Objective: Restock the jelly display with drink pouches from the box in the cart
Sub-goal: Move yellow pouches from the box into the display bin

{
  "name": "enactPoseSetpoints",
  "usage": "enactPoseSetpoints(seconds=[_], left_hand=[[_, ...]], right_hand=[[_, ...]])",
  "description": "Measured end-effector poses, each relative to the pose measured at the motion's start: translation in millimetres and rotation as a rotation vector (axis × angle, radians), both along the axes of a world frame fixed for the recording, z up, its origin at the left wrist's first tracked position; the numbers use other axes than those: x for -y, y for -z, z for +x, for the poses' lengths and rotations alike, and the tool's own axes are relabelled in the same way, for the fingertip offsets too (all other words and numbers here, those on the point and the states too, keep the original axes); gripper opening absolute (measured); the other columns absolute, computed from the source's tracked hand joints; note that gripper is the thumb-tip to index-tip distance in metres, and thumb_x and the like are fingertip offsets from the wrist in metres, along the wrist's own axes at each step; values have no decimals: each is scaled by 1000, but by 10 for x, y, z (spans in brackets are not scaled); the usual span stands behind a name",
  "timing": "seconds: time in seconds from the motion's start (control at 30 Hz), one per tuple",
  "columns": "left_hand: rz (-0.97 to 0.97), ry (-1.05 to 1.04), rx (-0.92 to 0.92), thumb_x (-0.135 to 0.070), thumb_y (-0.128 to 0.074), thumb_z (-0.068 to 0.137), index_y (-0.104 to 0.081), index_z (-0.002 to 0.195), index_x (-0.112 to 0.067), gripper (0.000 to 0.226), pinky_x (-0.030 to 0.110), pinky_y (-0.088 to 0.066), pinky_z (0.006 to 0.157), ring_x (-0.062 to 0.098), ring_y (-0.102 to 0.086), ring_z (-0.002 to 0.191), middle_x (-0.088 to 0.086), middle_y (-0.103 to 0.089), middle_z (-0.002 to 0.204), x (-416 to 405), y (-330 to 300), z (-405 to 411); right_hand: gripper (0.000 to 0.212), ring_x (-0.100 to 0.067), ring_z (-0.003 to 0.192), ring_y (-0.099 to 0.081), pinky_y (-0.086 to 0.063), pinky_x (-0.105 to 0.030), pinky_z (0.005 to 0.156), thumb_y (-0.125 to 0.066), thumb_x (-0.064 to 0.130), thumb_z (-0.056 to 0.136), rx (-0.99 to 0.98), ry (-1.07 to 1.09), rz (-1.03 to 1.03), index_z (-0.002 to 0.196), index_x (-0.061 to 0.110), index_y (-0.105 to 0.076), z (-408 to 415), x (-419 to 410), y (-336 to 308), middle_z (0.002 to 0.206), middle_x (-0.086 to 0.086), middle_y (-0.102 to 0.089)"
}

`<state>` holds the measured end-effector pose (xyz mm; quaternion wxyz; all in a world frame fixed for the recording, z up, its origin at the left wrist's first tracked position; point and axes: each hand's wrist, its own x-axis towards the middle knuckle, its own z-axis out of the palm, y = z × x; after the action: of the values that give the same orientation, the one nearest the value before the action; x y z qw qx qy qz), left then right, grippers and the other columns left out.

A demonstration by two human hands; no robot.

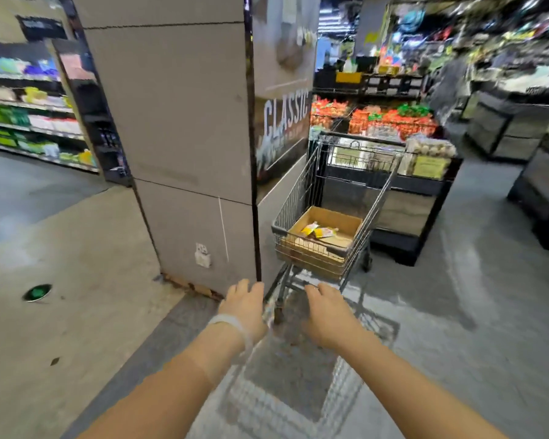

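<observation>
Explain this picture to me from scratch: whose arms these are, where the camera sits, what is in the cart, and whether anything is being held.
There is no machine here. A person in a shop wears a wide-angle camera on the head, so you look forward and down along their own two bare arms. The left hand, with a pale band at the wrist, and the right hand reach out toward a wire shopping cart parked beside a grey pillar. Both hands look loosely open and hold nothing. In the cart sits an open cardboard box with a few yellow drink pouches left inside. Beyond it stands a display of red and orange packets, too blurred to identify.
</observation>
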<state>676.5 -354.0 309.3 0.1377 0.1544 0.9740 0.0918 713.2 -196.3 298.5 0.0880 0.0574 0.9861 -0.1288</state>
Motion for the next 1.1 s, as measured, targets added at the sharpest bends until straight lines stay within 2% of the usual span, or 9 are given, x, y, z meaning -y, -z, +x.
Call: enactPoseSetpoints(seconds=[0.1,0.23,0.37,0.5,0.7,0.8,0.9,1.1], left_hand=[[-3,44,29,-26,-58,88,-27,141,-17,63,41,-33,110,31,-21,137,8,-20,148,-176,67,-477],[-23,138,100,-32,-60,87,-27,142,-18,66,42,-35,109,30,-22,137,7,-22,148,-570,241,-1031],[-19,186,101,-30,-61,86,-24,144,-20,70,43,-34,109,30,-18,140,8,-19,151,-1051,357,-1713],[-28,193,100,-29,-64,84,-24,145,-19,74,42,-34,110,29,-20,140,7,-19,151,-1540,423,-2517],[37,132,68,-27,-64,83,-41,130,-21,53,44,-40,104,30,-34,129,6,-35,138,-2239,331,-3764],[54,133,104,-29,-65,83,-39,132,-21,56,44,-39,105,29,-35,128,5,-36,137,-2526,379,-4230],[1,140,148,-30,-67,82,-35,135,-22,63,42,-40,106,27,-35,129,4,-35,138,-2756,572,-4679],[-60,143,205,-30,-66,82,-39,130,-22,55,39,-44,101,27,-40,124,5,-38,134,-3263,1112,-5764]], right_hand=[[53,-34,130,-33,-37,-42,102,-55,24,91,43,47,6,137,12,-32,-354,-105,103,140,-13,-32],[45,-34,129,-34,-39,-41,100,-60,22,88,79,111,9,127,13,-39,-836,-391,238,136,-12,-34],[49,-34,128,-35,-39,-41,100,-60,19,88,54,130,61,130,10,-37,-1492,-850,326,135,-13,-36],[52,-33,127,-36,-39,-41,102,-58,25,88,29,136,7,134,12,-36,-2289,-1317,383,136,-12,-38],[52,-31,128,-37,-40,-41,101,-57,29,90,25,152,2,135,11,-37,-3451,-2123,234,137,-12,-39],[54,-30,128,-38,-39,-39,102,-57,30,91,39,180,-7,137,11,-37,-3935,-2455,254,141,-10,-38],[53,-31,127,-39,-39,-39,101,-58,30,91,102,179,-34,136,11,-37,-4360,-2687,440,140,-10,-38],[51,-30,126,-38,-40,-41,100,-58,31,89,196,221,-48,132,11,-40,-5328,-3174,1047,136,-11,-41]])
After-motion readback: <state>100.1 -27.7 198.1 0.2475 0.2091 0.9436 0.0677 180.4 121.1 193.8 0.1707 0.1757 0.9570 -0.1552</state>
